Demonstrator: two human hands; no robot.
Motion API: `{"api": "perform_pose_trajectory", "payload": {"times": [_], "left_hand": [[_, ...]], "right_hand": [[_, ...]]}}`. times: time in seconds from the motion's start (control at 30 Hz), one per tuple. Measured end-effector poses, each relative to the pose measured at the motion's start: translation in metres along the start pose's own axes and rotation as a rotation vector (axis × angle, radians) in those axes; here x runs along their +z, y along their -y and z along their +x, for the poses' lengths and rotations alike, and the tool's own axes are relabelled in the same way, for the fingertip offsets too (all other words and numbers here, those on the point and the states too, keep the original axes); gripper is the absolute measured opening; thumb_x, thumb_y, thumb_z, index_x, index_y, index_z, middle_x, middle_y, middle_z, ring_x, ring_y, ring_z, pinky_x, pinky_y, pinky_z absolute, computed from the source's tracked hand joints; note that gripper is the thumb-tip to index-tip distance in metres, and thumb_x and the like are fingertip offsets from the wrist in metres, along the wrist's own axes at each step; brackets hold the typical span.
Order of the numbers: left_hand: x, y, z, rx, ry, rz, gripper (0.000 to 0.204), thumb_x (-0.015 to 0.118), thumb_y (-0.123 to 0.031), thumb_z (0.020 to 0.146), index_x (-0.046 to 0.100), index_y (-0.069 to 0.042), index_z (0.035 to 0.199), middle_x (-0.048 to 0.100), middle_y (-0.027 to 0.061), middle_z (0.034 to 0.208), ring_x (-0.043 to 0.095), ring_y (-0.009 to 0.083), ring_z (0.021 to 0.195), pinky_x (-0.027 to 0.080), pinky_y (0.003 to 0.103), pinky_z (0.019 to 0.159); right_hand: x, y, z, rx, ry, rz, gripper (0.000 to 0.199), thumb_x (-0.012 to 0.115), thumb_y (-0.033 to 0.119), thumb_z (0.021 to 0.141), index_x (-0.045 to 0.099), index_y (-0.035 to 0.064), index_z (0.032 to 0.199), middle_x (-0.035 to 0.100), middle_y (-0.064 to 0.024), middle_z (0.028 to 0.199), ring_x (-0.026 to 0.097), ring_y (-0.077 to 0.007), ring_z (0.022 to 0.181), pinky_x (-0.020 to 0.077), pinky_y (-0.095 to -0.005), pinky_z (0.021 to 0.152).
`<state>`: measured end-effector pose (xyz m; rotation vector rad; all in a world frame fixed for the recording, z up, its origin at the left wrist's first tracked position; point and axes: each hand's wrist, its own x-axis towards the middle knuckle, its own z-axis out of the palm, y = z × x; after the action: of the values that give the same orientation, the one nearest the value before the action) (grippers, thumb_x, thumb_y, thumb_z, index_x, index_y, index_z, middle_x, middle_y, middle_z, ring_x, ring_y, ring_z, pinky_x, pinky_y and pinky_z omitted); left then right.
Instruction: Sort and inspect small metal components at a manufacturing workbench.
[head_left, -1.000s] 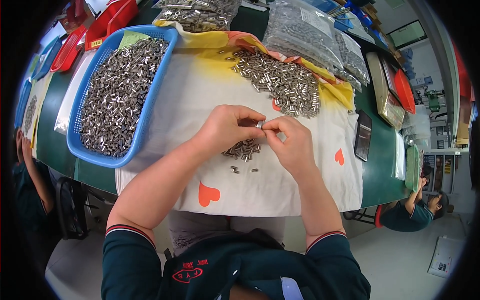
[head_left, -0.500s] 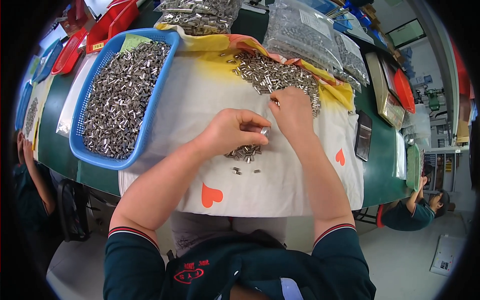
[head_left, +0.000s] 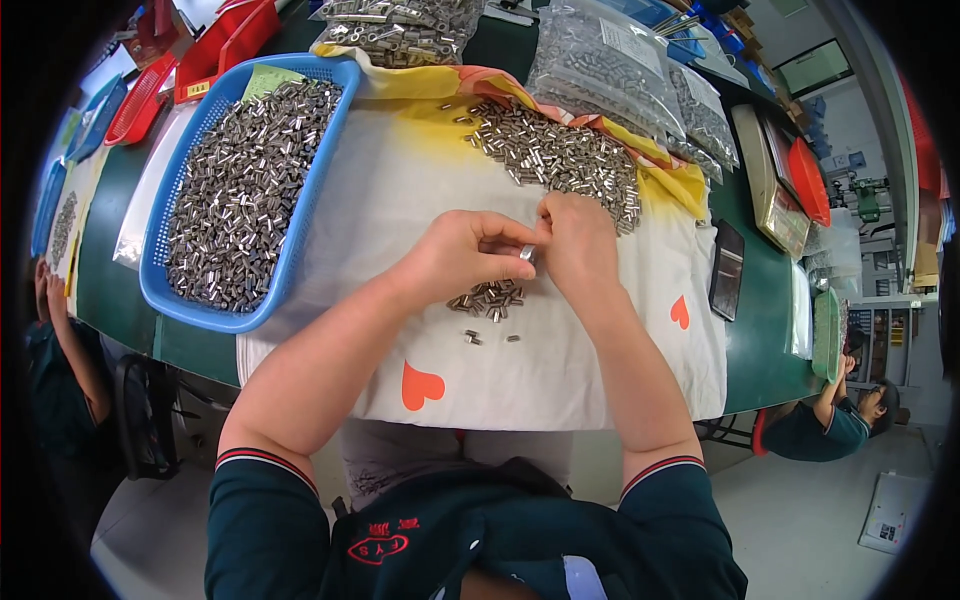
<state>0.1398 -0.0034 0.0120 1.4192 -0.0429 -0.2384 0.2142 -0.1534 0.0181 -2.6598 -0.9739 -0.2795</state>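
Note:
Between the thumb and fingers of my left hand (head_left: 455, 258) is a short, shiny metal ring-like piece (head_left: 528, 254). My right hand (head_left: 583, 240) is closed in a pinch right against it, and whatever its fingertips hold is hidden. Under my hands a small pile of short metal cylinders (head_left: 488, 300) lies on a white cloth (head_left: 540, 385), with a few loose ones (head_left: 473, 338) nearer me. Beyond my right hand spreads a larger heap of similar cylinders (head_left: 550, 150).
A blue basket (head_left: 200, 318) full of metal cylinders stands at the left. Clear bags of metal parts (head_left: 600, 75) lie at the back, behind a yellow cloth edge (head_left: 675, 190). A dark flat object (head_left: 727, 270) rests at the right. Other people sit at both sides.
My right hand has moved slightly left and nearer me, from the edge of the large heap to the metal piece in my left hand. The left hand has stayed about in place.

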Motion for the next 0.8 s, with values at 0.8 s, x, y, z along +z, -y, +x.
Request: {"api": "perform_pose_trajectory", "payload": {"times": [0.8], "left_hand": [[-0.004,0.001,0.001,-0.035,-0.051,-0.177,0.03,0.067,-0.003,0.073,0.059,0.003,0.102,0.059,0.0014,0.081,0.055,0.0054,0.073,0.047,0.019,0.066]], "right_hand": [[-0.031,0.016,-0.029,0.171,0.017,0.829,0.009,0.061,0.0,0.07,0.06,0.0019,0.079,0.058,-0.0043,0.072,0.057,-0.0114,0.066,0.045,-0.0228,0.061]]}}
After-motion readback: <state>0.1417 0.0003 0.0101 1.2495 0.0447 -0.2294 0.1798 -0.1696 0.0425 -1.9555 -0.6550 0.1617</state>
